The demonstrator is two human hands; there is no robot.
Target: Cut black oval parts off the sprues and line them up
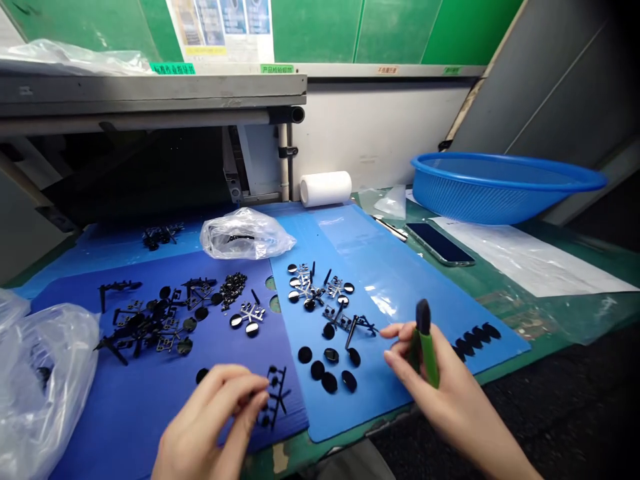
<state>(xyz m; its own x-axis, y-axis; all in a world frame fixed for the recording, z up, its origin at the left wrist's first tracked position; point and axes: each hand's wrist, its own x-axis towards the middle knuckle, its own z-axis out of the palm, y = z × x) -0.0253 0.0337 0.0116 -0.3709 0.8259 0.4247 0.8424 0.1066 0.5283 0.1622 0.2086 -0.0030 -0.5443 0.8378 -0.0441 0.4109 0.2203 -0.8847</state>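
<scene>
Sprue frame [275,395] of black moulded parts is pinched at the fingertips of the left hand [215,420], low over the worktop [150,393]. Green-handled cutters [425,347] are gripped upright in the right hand [440,387], jaws clear of the loose discs [327,370] just left of it.

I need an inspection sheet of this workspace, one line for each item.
Surface: blue corrugated sheets over a green bench.
Job's things: black sprue frame at the left hand's fingertips; green-handled cutter in the right hand; loose black discs; pile of black sprue parts.
Clutter: plastic bags, white roll, phone, blue basket.
Hands: left hand pinching the frame; right hand gripping the cutter.
Cables: nothing seen.
Surroundings: green wall, grey machine shelf.
</scene>
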